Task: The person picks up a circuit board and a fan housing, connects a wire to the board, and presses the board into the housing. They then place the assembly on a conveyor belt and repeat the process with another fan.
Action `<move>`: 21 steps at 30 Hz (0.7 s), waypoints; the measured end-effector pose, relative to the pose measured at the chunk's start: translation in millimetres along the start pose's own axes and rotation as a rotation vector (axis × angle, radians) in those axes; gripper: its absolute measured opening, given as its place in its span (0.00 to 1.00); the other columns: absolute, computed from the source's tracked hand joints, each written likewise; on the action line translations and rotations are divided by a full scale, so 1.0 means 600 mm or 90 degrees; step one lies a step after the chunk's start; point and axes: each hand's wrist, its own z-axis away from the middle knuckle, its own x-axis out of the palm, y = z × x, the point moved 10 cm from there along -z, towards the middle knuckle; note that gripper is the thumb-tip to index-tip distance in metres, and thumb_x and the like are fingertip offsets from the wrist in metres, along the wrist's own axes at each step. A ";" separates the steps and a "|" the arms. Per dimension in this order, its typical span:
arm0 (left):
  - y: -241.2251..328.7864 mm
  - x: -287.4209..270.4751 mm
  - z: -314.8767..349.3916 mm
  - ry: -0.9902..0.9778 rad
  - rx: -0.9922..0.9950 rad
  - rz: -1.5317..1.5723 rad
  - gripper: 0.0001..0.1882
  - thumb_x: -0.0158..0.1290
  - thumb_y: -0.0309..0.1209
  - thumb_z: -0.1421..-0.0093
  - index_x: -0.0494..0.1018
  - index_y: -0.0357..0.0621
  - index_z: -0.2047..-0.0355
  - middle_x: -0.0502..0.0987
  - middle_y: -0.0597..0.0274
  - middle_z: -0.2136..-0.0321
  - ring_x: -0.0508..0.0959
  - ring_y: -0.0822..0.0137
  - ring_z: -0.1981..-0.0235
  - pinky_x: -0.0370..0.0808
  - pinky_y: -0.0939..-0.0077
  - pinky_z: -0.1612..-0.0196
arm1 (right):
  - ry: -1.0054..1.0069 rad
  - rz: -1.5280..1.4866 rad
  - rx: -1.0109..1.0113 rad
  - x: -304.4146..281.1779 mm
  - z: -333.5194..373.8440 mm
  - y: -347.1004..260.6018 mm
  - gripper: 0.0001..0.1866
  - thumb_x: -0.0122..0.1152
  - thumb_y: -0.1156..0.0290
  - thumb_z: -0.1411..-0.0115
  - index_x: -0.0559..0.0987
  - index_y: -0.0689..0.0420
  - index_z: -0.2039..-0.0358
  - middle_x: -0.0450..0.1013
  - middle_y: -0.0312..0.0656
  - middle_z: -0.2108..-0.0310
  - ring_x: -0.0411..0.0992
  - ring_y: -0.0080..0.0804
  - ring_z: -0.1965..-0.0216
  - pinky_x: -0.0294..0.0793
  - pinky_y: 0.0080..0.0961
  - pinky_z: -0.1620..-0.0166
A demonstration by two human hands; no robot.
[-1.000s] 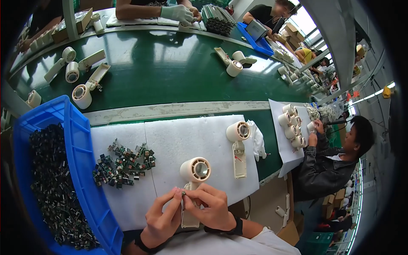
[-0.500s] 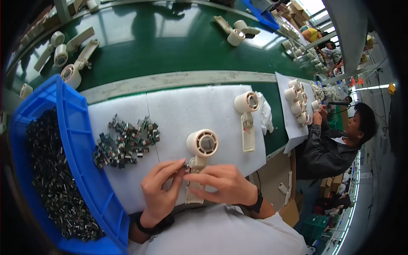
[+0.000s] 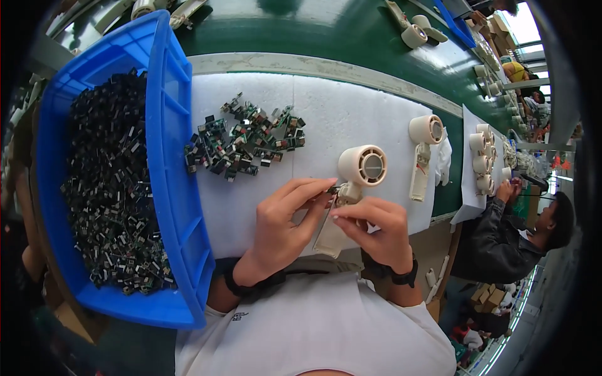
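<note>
In front of me lies a cream handheld fan, its round head away from me and its open handle shell slanting toward my body. My left hand pinches a small circuit board between thumb and fingertips, just left of the fan's neck. Over the handle's right side, my right hand is closed in a pinch near thin wires; what sits between its fingertips is too small to make out. A loose pile of small circuit boards lies on the white foam sheet to the left.
A deep blue bin full of circuit boards stands at the left. Another open fan rests to the right beside a white glove. Beyond is a green conveyor carrying fan parts. A co-worker sits at the far right.
The view has shifted, so the bench sits further right and higher, with more of the bin showing. My right hand's fingers have drawn together; the left still pinches the board beside the fan.
</note>
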 end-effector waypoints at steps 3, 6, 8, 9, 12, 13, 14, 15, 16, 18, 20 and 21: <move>0.009 0.000 -0.003 -0.001 0.031 0.011 0.16 0.55 0.13 0.37 0.80 0.36 0.49 0.80 0.55 0.56 0.84 0.68 0.58 0.84 0.77 0.55 | 0.067 -0.046 0.108 -0.012 0.006 0.020 0.08 0.73 0.78 0.44 0.87 0.56 0.63 0.76 0.35 0.77 0.70 0.19 0.78 0.66 0.19 0.74; 0.000 0.003 -0.003 -0.013 0.030 0.005 0.16 0.55 0.13 0.36 0.80 0.36 0.49 0.80 0.55 0.55 0.84 0.68 0.57 0.84 0.77 0.54 | 0.118 -0.031 0.154 -0.022 0.012 0.035 0.07 0.72 0.78 0.43 0.87 0.58 0.63 0.76 0.34 0.77 0.70 0.16 0.77 0.65 0.17 0.73; -0.002 0.006 0.001 -0.021 0.035 0.002 0.16 0.55 0.13 0.36 0.80 0.36 0.49 0.80 0.55 0.55 0.84 0.68 0.57 0.84 0.76 0.54 | 0.148 0.029 0.128 -0.030 0.013 0.026 0.07 0.72 0.78 0.42 0.87 0.58 0.62 0.77 0.34 0.76 0.69 0.15 0.76 0.65 0.16 0.73; 0.000 0.007 0.001 -0.027 0.043 0.003 0.17 0.55 0.13 0.37 0.80 0.36 0.49 0.80 0.55 0.55 0.84 0.68 0.57 0.84 0.76 0.54 | 0.149 0.027 0.129 -0.031 0.012 0.025 0.07 0.72 0.78 0.42 0.87 0.58 0.62 0.77 0.34 0.76 0.69 0.15 0.76 0.65 0.16 0.73; 0.000 0.012 0.000 -0.040 0.060 0.007 0.17 0.55 0.12 0.37 0.80 0.37 0.49 0.80 0.55 0.55 0.84 0.68 0.57 0.85 0.76 0.54 | 0.158 0.044 0.111 -0.036 0.009 0.018 0.08 0.72 0.79 0.43 0.87 0.59 0.62 0.77 0.35 0.74 0.70 0.16 0.76 0.65 0.16 0.73; 0.001 0.010 0.002 -0.037 0.066 0.000 0.17 0.55 0.12 0.37 0.80 0.37 0.49 0.80 0.55 0.54 0.84 0.67 0.57 0.85 0.76 0.54 | 0.158 0.043 0.112 -0.037 0.008 0.017 0.08 0.72 0.79 0.43 0.87 0.59 0.62 0.77 0.35 0.74 0.70 0.16 0.76 0.65 0.16 0.73; 0.001 0.009 0.003 -0.033 0.071 -0.007 0.18 0.55 0.12 0.37 0.80 0.38 0.49 0.80 0.55 0.54 0.84 0.67 0.58 0.84 0.76 0.54 | 0.146 0.043 0.092 -0.033 0.003 0.012 0.08 0.72 0.79 0.43 0.87 0.59 0.62 0.77 0.35 0.74 0.70 0.16 0.76 0.65 0.16 0.73; 0.002 0.009 0.003 -0.030 0.076 -0.014 0.18 0.55 0.12 0.38 0.80 0.38 0.49 0.80 0.55 0.54 0.84 0.67 0.58 0.84 0.76 0.54 | 0.134 0.042 0.072 -0.029 -0.002 0.008 0.08 0.72 0.80 0.43 0.87 0.59 0.62 0.78 0.35 0.73 0.70 0.17 0.76 0.65 0.17 0.73; 0.000 0.011 0.001 -0.031 0.074 -0.013 0.18 0.55 0.12 0.38 0.80 0.38 0.49 0.80 0.55 0.54 0.84 0.67 0.58 0.84 0.76 0.54 | 0.121 0.041 0.053 -0.026 -0.007 0.005 0.08 0.72 0.80 0.44 0.87 0.58 0.62 0.78 0.35 0.73 0.70 0.17 0.76 0.65 0.17 0.73; 0.006 0.012 -0.003 -0.037 0.087 -0.033 0.19 0.56 0.11 0.39 0.80 0.39 0.49 0.80 0.55 0.55 0.84 0.67 0.59 0.84 0.76 0.55 | 0.117 0.049 0.044 -0.029 -0.013 0.005 0.08 0.72 0.80 0.44 0.87 0.58 0.62 0.78 0.35 0.73 0.70 0.18 0.76 0.66 0.18 0.74; 0.011 0.005 -0.005 -0.030 0.093 -0.056 0.19 0.56 0.11 0.39 0.81 0.39 0.49 0.81 0.55 0.55 0.84 0.67 0.60 0.84 0.75 0.56 | 0.109 0.061 0.018 -0.030 -0.019 -0.002 0.08 0.72 0.81 0.45 0.87 0.59 0.63 0.77 0.36 0.73 0.70 0.19 0.76 0.66 0.19 0.74; 0.012 0.006 -0.004 -0.036 0.096 -0.048 0.19 0.57 0.11 0.40 0.81 0.39 0.49 0.81 0.54 0.55 0.84 0.65 0.60 0.84 0.75 0.57 | 0.105 0.052 0.008 -0.031 -0.021 -0.007 0.08 0.72 0.81 0.45 0.87 0.59 0.63 0.77 0.36 0.73 0.70 0.19 0.76 0.66 0.19 0.74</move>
